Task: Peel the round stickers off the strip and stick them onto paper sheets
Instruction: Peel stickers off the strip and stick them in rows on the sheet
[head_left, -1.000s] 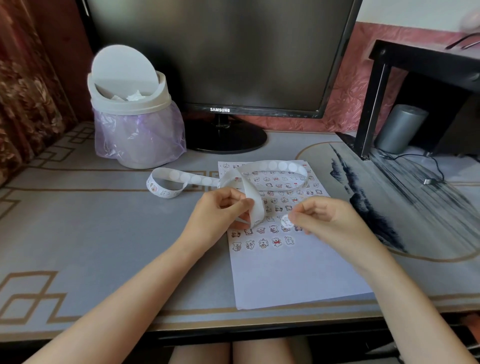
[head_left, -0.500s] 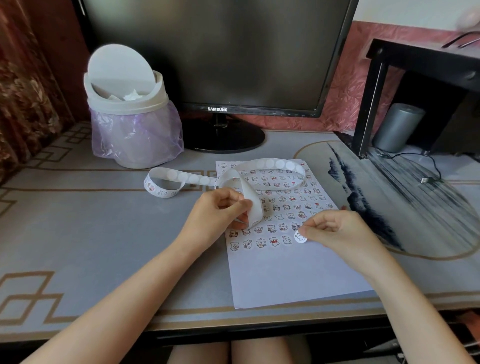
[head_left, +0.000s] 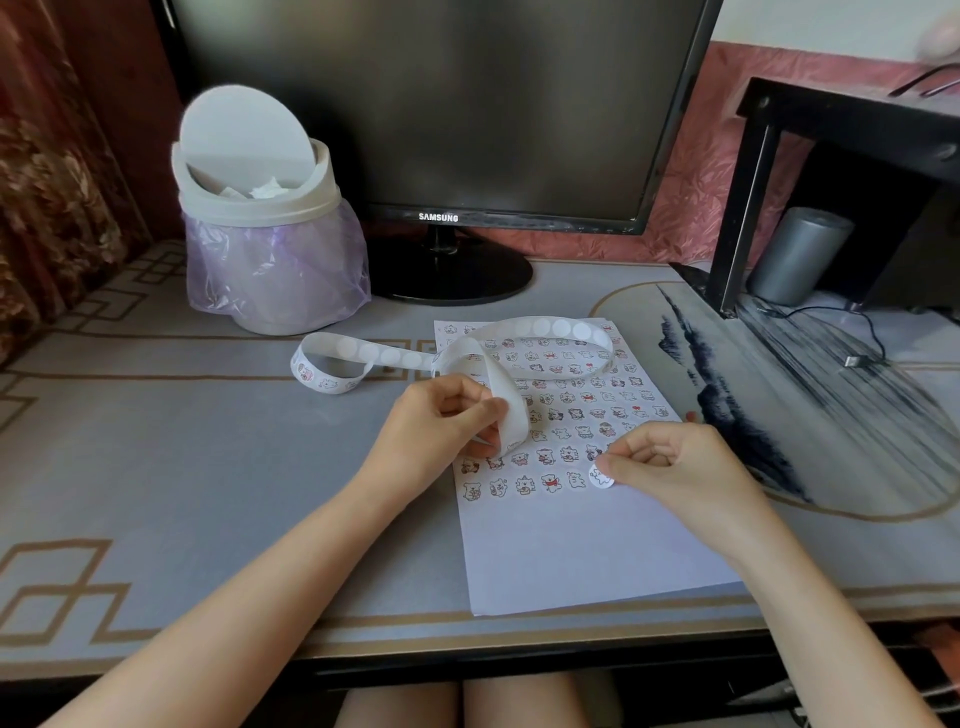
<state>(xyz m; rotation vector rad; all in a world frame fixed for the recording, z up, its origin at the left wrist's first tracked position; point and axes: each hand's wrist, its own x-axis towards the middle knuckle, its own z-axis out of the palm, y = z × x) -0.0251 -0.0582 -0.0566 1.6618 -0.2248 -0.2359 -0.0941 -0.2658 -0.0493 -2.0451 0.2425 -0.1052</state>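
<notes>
A white paper sheet (head_left: 582, 551) lies on the desk, its upper part covered with rows of small cartoon stickers. A long white sticker strip (head_left: 540, 328) loops over the sheet and out to the left. My left hand (head_left: 441, 421) pinches the strip's near end above the sheet's left side. My right hand (head_left: 670, 462) pinches one round sticker (head_left: 600, 476) and holds it against the sheet at the right end of the lowest sticker row.
A white swing-lid bin (head_left: 260, 213) with a purple liner stands at the back left. A dark monitor (head_left: 441, 104) stands behind the sheet. A black shelf (head_left: 852, 135), a grey cylinder (head_left: 800, 254) and a cable (head_left: 857, 358) are at the right.
My right hand has carried the peeled sticker from near the strip down and right to the lowest row on the sheet. My left hand keeps its hold on the strip.
</notes>
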